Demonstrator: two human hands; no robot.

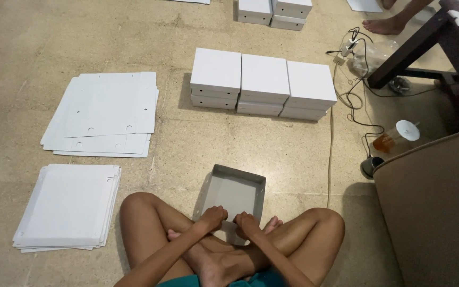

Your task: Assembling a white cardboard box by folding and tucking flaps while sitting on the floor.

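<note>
Head view: the left hand (213, 217) and right hand (247, 223) each have a closed grip on the near wall of a grey open box tray (235, 192), which rests on the floor (176, 143) before the crossed legs. Flat white sheets (104, 114) lie left; finished white boxes (264, 82) stand beyond.

Beige speckled stone floor (54, 32), glare at left. Brown sofa arm (431, 207) btm right. Dark wooden table leg (405, 56) top right, w/ tangled black cable (353, 101) beside. White cord (330, 154) running down floor. Light soft, even.
</note>
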